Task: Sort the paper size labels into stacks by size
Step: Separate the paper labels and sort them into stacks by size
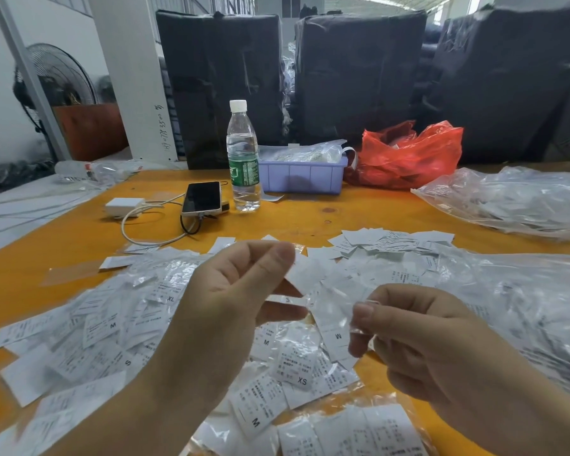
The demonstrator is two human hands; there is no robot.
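White paper size labels (106, 327), many sealed in small clear sleeves, lie scattered across an orange tabletop (310, 215) as a person sorts them above the heap. The left hand (224, 301) pinches a narrow white label marked S (287, 299) between curled thumb and fingers; the right hand (418, 327) pinches the edge of a thin clear plastic sleeve (333, 307) that hangs between the two hands. Loose labels marked M, XS, XL and S lie mixed beneath, with a looser white pile (385, 243) beyond them; no tidy stack by size is evident yet.

The risk, as it looks from here, is a mis-sort: the slips are slight and slippery, and one dropped back into the heap would vanish among its neighbours. Glare on the plastic could also hide a size letter.

Behind stand a clear water bottle (243, 156), a dark phone (202, 198) on a white cable, a lilac plastic bin (301, 177) and a crumpled red plastic bag (408, 156). Print on most labels is too small to read, the nearest labels are cut off by the frame, and whether the sleeve is empty cannot be told.
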